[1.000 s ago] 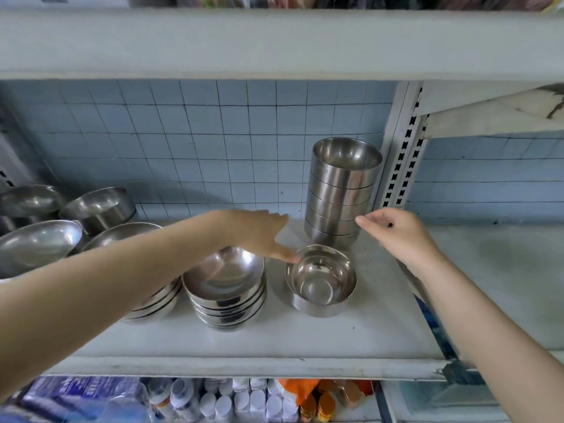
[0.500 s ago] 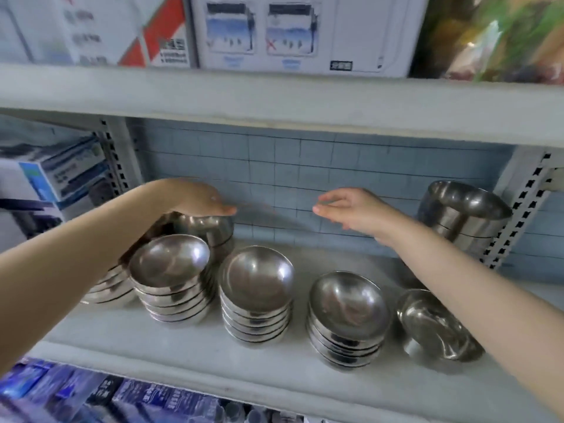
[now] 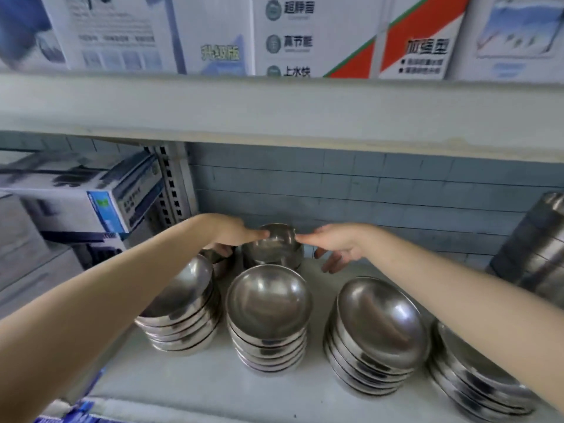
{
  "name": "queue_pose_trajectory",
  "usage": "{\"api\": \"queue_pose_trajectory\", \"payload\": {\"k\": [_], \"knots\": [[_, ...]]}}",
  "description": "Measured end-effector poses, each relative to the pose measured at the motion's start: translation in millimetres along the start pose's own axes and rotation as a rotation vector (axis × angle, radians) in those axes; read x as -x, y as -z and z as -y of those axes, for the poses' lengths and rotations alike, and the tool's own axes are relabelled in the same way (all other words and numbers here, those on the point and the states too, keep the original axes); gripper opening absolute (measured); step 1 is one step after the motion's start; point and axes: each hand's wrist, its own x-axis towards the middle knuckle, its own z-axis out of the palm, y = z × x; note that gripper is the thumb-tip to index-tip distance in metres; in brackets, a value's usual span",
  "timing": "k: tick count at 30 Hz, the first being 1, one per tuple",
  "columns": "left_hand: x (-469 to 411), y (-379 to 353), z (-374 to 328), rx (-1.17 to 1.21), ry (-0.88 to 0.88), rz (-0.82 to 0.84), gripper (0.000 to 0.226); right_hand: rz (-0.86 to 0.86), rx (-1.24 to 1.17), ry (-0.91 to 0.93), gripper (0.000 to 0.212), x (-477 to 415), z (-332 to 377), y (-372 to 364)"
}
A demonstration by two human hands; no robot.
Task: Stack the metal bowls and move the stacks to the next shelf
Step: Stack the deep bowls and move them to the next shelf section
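A deep metal bowl (image 3: 271, 248) stands at the back of the white shelf (image 3: 195, 383), against the tiled wall. My left hand (image 3: 232, 236) grips its left side, thumb over the rim and fingers curled underneath. My right hand (image 3: 338, 245) touches the right rim with one fingertip, its other fingers spread and off the bowl. In front stand several stacks of shallow metal bowls: a left stack (image 3: 180, 303) partly under my left forearm, a middle stack (image 3: 268, 303), a right stack (image 3: 378, 328) and a far-right stack (image 3: 476, 377).
A tall stack of deep bowls (image 3: 537, 248) rises at the right edge. The upper shelf (image 3: 274, 111) hangs low over my hands, loaded with printed cartons. A perforated upright (image 3: 174, 184) and boxes (image 3: 91, 203) close off the left side.
My view has swung left along the shelf. Both hands have moved from above the stacks down to the deep bowl at the back, and my left hand has taken hold of it.
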Motion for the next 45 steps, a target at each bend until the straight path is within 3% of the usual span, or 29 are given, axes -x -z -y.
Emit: {"api": "queue_pose_trajectory", "payload": {"k": [8, 14, 17, 22, 27, 31, 35, 37, 39, 43, 45], "knots": [[-22.2, -18.8, -1.4, 0.334, 0.053, 0.206, 0.084, 0.134, -0.189, -0.109, 0.082, -34.1, -0.3, -16.6], [-32.0, -24.0, -3.8, 0.467, 0.031, 0.177, 0.084, 0.067, -0.340, -0.064, 0.075, -33.7, 1.8, -18.4], [-26.2, -19.0, -10.4, 0.472, -0.050, 0.130, 0.068, 0.012, -0.397, -0.004, 0.066, -20.6, -0.7, -10.2], [4.0, 3.2, -33.9, 0.565, -0.110, 0.128, 0.061, -0.059, -0.604, 0.121, 0.058, 25.2, -2.4, 9.5], [54.3, 9.0, -63.8, 0.574, -0.245, 0.149, 0.074, -0.204, -0.769, 0.254, 0.035, 85.8, -10.7, 21.2], [109.4, -17.6, -88.9, 0.490, -0.468, -0.025, 0.046, -0.273, -0.824, 0.327, 0.033, 141.3, -38.8, 31.6], [151.4, -62.7, -110.7, 0.454, -0.581, -0.137, 0.099, -0.315, -0.825, 0.428, 0.017, 198.6, -77.6, 40.0], [168.2, -91.8, -121.3, 0.488, -0.627, -0.167, 0.120, -0.330, -0.825, 0.435, 0.026, 228.0, -104.1, 43.6], [184.5, -126.3, -135.2, 0.504, -0.663, -0.214, 0.120, -0.324, -0.880, 0.409, 0.037, 256.9, -133.4, 44.9], [220.9, -202.9, -166.1, 0.579, -0.695, -0.354, 0.105, -0.344, -0.909, 0.452, 0.029, 303.5, -190.1, 38.4], [236.3, -240.0, -175.9, 0.687, -0.781, -0.344, 0.110, -0.358, -0.883, 0.495, 0.035, 318.9, -216.6, 32.7]]}}
